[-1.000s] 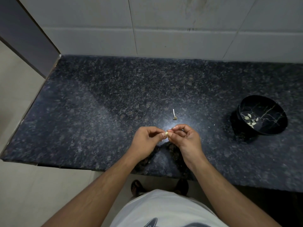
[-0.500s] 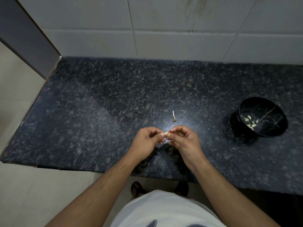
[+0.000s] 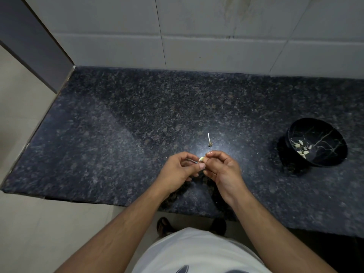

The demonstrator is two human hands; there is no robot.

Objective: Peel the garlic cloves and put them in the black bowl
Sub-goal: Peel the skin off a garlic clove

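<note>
Over the near edge of the dark speckled tabletop (image 3: 118, 134), the left hand (image 3: 181, 170) and the right hand (image 3: 222, 170) meet, both with curled fingers pinching one small pale garlic clove (image 3: 201, 159) between their tips. Well to the right stands the black bowl (image 3: 317, 142) with several peeled cloves (image 3: 301, 148) inside; a thin garlic stem (image 3: 209, 139) lies just beyond the hands

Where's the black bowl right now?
In the head view, the black bowl sits on the dark counter at the far right, apart from the right hand.
</note>
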